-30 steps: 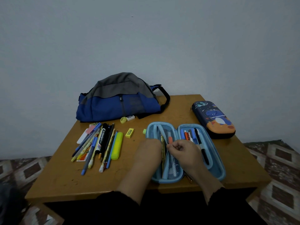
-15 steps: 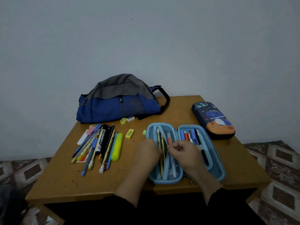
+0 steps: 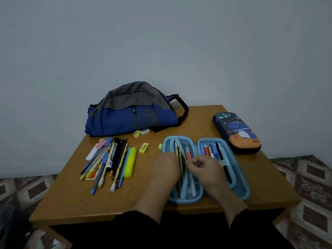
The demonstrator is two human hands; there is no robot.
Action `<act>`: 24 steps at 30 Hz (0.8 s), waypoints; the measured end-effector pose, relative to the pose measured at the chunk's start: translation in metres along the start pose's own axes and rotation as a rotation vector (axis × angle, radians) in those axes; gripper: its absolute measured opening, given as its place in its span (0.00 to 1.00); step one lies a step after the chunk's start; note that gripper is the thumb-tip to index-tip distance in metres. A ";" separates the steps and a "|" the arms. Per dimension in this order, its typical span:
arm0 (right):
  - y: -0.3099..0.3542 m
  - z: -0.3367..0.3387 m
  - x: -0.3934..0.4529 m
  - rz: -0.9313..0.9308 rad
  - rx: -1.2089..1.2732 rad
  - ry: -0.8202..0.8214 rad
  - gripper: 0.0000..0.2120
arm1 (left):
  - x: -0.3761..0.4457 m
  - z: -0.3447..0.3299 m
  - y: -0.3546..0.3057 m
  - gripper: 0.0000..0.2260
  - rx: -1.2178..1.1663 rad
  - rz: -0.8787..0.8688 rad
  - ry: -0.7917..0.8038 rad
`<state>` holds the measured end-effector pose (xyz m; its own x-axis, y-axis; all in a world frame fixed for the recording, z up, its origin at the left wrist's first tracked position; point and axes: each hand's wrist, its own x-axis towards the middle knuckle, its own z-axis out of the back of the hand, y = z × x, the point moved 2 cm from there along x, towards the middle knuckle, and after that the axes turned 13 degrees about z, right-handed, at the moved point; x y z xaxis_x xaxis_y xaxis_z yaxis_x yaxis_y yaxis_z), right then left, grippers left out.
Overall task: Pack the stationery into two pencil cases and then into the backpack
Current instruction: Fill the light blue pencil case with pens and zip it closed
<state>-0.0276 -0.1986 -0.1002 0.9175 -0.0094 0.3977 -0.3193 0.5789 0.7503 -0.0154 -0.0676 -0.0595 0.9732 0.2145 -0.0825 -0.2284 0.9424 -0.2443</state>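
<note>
stationery is half sorted: nearest, the light blue pencil case (image 3: 240, 186) lies opened flat at the table's (image 3: 75, 203) front edge, so both halves can be filled at once. the left hand (image 3: 166, 166) rests on its left half, fingers curled over the pencils (image 3: 180, 159) against the mesh, though whether it actually grips them i cannot tell; it seems to be there to steady them. the right hand (image 3: 203, 168) is closed, fingertips pinching at the mesh pocket's edge (image 3: 186, 159), probably pulling it back to make room. a black pen (image 3: 222, 159) and others already sit in the right half. to the left, the loose pile of pens and markers (image 3: 111, 159) waits within easy reach, with a yellow eraser (image 3: 144, 148) just beyond. farther right, the dinosaur pencil case (image 3: 237, 132) sits closed, presumably for the second batch. at the back, the blue backpack (image 3: 133, 114) lies against the wall, kept clear until both cases are full.
</note>
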 end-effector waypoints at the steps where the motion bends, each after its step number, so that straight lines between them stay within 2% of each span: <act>1: 0.000 0.000 0.000 0.003 -0.003 0.000 0.15 | 0.001 -0.002 0.001 0.06 -0.017 0.005 0.003; 5: 0.003 0.001 0.000 0.008 0.002 -0.008 0.15 | 0.004 -0.008 0.009 0.08 -0.186 0.025 0.043; 10: 0.001 0.001 -0.001 -0.018 0.013 -0.027 0.15 | -0.002 -0.012 0.027 0.06 -0.752 0.094 0.150; 13: 0.000 0.001 -0.001 -0.021 0.015 -0.030 0.15 | -0.003 -0.013 0.038 0.06 -0.972 0.099 0.205; 16: 0.000 0.001 -0.002 -0.017 0.020 -0.020 0.16 | 0.006 -0.017 0.045 0.07 -1.091 0.116 0.136; 18: -0.001 0.000 -0.003 -0.022 0.042 -0.018 0.17 | 0.020 -0.018 0.049 0.06 -1.038 0.123 -0.035; 20: -0.002 0.000 -0.003 -0.031 0.071 -0.023 0.17 | 0.037 -0.020 0.050 0.05 -0.802 0.108 -0.168; 22: -0.003 0.000 -0.002 -0.020 0.070 -0.019 0.15 | 0.053 -0.023 0.047 0.12 -0.603 0.007 -0.180; 24: -0.003 0.000 -0.002 -0.018 0.069 -0.015 0.13 | 0.063 -0.023 0.041 0.17 -0.529 -0.174 -0.125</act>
<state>-0.0282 -0.2000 -0.1035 0.9196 -0.0318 0.3916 -0.3191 0.5208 0.7918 0.0360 -0.0218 -0.0973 0.9859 0.1268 0.1090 -0.0150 0.7166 -0.6973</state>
